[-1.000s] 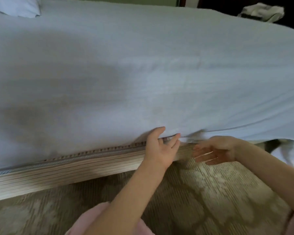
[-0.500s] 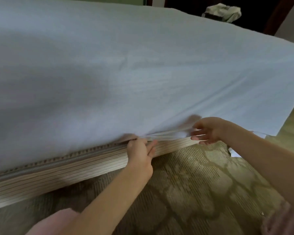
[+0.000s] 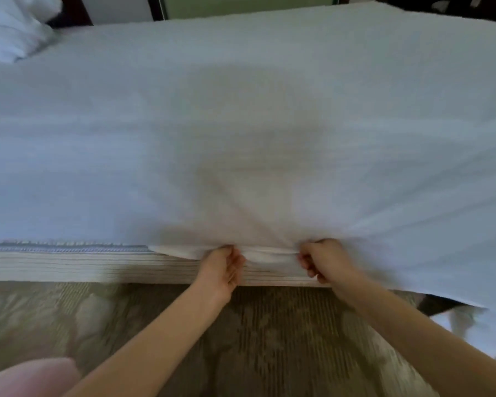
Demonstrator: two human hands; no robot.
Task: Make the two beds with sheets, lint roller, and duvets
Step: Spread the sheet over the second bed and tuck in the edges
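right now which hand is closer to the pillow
The left hand: the pillow lies at far left, and the right hand grips the sheet farther right.

You'll find nothing to read here: no words, labels, brands or numbers can be made out on the sheet [image 3: 241, 124], the striped mattress [image 3: 69, 266] side or the patterned carpet [image 3: 269, 339].

Both hands, the left [image 3: 222, 270] and right [image 3: 324, 260], now grip the sheet [image 3: 269, 252] hem (earlier only touching).
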